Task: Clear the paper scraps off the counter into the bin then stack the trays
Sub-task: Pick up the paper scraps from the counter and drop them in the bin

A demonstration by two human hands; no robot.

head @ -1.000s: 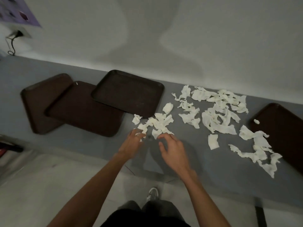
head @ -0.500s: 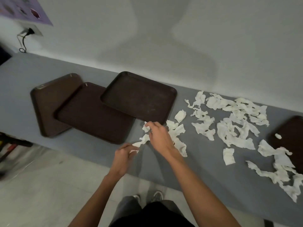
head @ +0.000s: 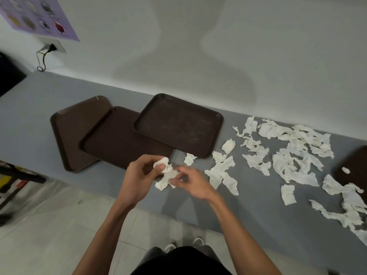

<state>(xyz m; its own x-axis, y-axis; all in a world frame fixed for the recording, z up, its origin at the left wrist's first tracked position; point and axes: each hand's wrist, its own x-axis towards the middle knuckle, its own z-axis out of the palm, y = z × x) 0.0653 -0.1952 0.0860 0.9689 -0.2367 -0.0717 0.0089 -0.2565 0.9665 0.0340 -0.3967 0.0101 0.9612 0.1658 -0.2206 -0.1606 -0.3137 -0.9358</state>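
Our left hand (head: pixel 139 178) clamps a scrap wad (head: pixel 166 174). Our right hand (head: pixel 191 183) pinches more in, likely bundling for the bin

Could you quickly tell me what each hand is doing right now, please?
Left hand: gripping a wad of paper scraps.
Right hand: pinching the same wad.

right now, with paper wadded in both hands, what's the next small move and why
Probably reach the right hand to the small scrap just beyond it and add it to the wad the left hand grips; many scraps lie on the counter.
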